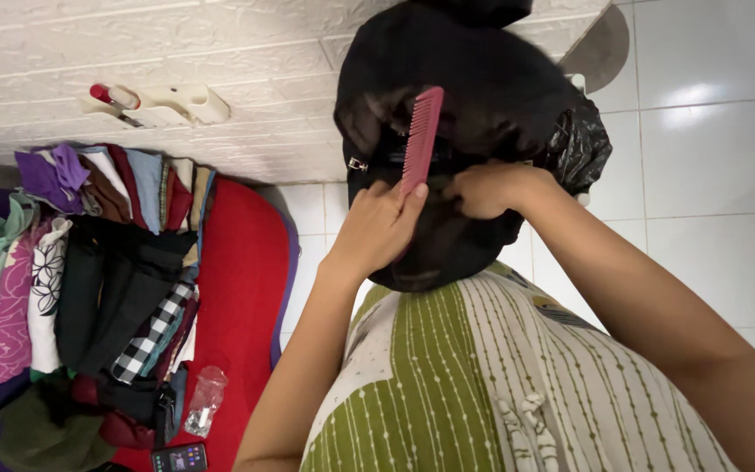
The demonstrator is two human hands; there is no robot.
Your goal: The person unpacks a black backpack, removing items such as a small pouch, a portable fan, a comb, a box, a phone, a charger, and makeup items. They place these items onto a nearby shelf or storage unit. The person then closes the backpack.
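A person sits with their back to me, wearing a green and cream striped top (482, 376). Their black hair (456, 79) fills the upper middle of the view. My left hand (376, 229) grips a pink comb (421, 135) by its lower end, teeth turned toward the hair. My right hand (487, 188) pinches a section of hair just right of the comb. A small metal hair clip (358, 163) sits in the hair at the left. A black plastic bag (580, 144) shows behind the hair at the right.
Stacks of folded clothes (89, 253) lie on a red mat (242, 262) at the left. A clear plastic bottle (205, 400) and a phone (178, 457) rest near the mat's lower edge. A cream wall shelf (163, 105) holds small items. White floor tiles (709, 175) spread to the right.
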